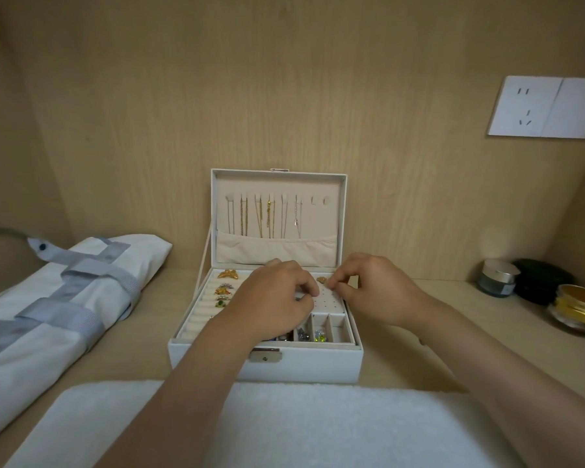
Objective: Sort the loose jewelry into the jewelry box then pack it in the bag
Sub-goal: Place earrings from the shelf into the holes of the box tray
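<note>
Head view, nearest first.

1. White fluffy towel (318, 427): lies along the front edge of the pale wooden surface (453, 332), both forearms crossing over it.
2. White leatherette jewelry box (267, 363): stands just behind the towel, silver latch facing the person and lid upright. The front compartments hold small sparkling pieces (320, 334).
3. Left hand (271, 295): fingers curled over the white perforated earring panel (328, 298). Whether they pinch anything cannot be told.
4. Right hand (375, 292): thumb and forefinger are closed on a small gold flower-shaped stud (322, 279) at the panel's far edge. The two hands are close together but not touching.
5. Step in hand, as judged: seating the stud in the panel. Line the post up with one hole, steady the panel with the other hand and press straight down. Tilting risks a bent post or a piece dropped among the compartments.
6. Cream ring rolls (200, 312): at the box's left, carrying coloured rings and a gold butterfly brooch (228, 273).
7. Lid lining (318, 187): chains hang from hooks above a pocket.
8. White canvas bag with grey straps (48, 298): lies flat to the left, well apart from the box and not yet opened for packing.
9. Right side: a glass jar with a silver cap (498, 276), a black pouch (541, 280) and a gold-lidded jar (578, 309). None obstructs the box.
10. White wall socket (547, 111): mounted on the back panel.
</note>
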